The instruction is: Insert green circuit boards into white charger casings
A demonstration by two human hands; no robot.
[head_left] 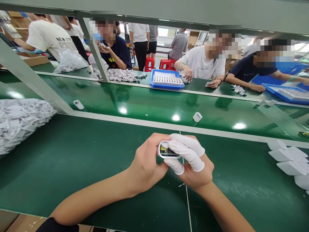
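Plastic casing (168, 150) between both hands (145, 169)

"What sort of place is this?"

"A factory assembly workshop: long green conveyor workbenches (135, 96), rectangular blue plastic trays (166, 87), red plastic stools (149, 63), and people in T-shirts (200, 64) seated along the line."

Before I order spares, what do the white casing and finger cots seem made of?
The white casing looks like moulded plastic, smooth and lightly glossy, with an even rounded rim. The finger cots look like matte rubber or latex, stretched snugly, though fabric can't be ruled out.
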